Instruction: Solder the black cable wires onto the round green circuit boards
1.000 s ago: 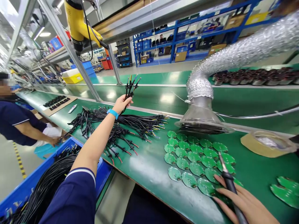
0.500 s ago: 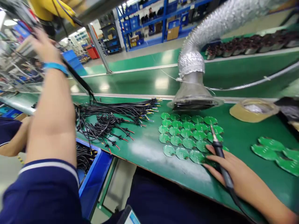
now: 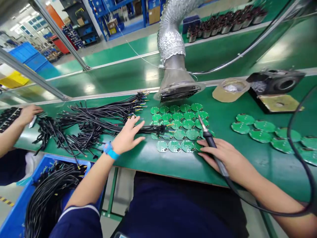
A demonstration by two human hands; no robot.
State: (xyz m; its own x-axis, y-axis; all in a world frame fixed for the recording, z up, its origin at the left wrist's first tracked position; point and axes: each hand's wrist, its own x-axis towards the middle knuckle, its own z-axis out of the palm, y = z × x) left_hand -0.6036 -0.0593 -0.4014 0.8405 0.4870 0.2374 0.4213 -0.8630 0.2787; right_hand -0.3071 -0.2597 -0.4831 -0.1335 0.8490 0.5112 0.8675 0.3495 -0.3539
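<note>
My left hand [image 3: 126, 137], with a blue band at the wrist, is over the black cables [image 3: 99, 114] with its fingers spread. A few cables with stripped coloured ends [image 3: 158, 129] run out past its fingers and lie across the left part of the green round circuit boards [image 3: 178, 124]. In my right hand [image 3: 231, 162] is a soldering iron [image 3: 210, 140], its tip pointing up and away over the boards. The fingertips of that hand are close to the right end of the nearest row; whether they touch a board is hard to see.
Above the boards hangs a fume extractor hood [image 3: 177, 81] on a foil duct. A tape roll [image 3: 230, 90] and a soldering iron stand [image 3: 274, 87] sit at right, near more boards [image 3: 260, 135]. A blue bin [image 3: 97, 201] holds cables. A co-worker's hand [image 3: 28, 114] is at far left.
My left hand has come down from the raised upper left to the cables. Several cable ends now lie over the boards. My right hand still holds the soldering iron. The view has shifted.
</note>
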